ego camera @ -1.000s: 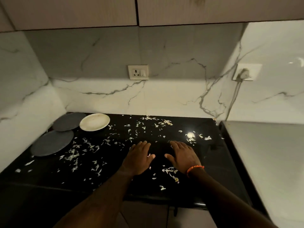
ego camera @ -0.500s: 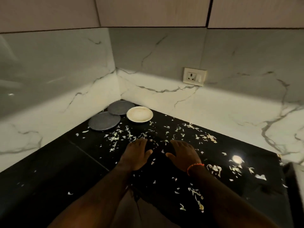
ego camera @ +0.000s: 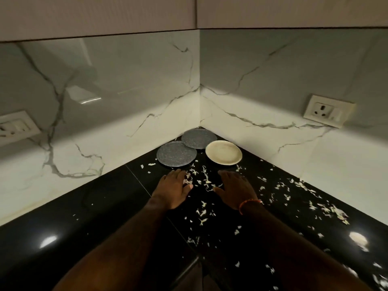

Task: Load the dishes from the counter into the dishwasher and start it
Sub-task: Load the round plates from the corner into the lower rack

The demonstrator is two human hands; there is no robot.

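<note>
Both hands are out over the black tabletop [ego camera: 88, 208], palms down. The left hand [ego camera: 173, 190] lies flat, its fingers [ego camera: 178, 174] straight and close together, holding nothing; the tips stop just short of the nearer grey plate [ego camera: 176, 153]. The right hand [ego camera: 235, 189] sits beside it, apart from the left, fingers [ego camera: 227, 175] stretched forward and relaxed, thumb out toward the gap between the hands, also holding nothing. An orange band [ego camera: 248, 203] circles the right wrist.

The dishes are tucked into the far corner where the two marble walls [ego camera: 126, 114] meet. Three plates: the nearer grey plate on the left, a second grey plate [ego camera: 199, 138] behind it right in the corner, their rims meeting or overlapping slightly, and a cream plate [ego camera: 223, 152] on the right, just beside both. All three lie flat on the tabletop.

Pale scraps [ego camera: 204, 179] are strewn everywhere, thick between the hands and trailing off to the right along the wall. I cannot tell what they are. A white socket [ego camera: 327, 111] sits on the right wall, another socket [ego camera: 15, 127] on the left wall. Cabinet fronts [ego camera: 105, 15] hang overhead.
</note>
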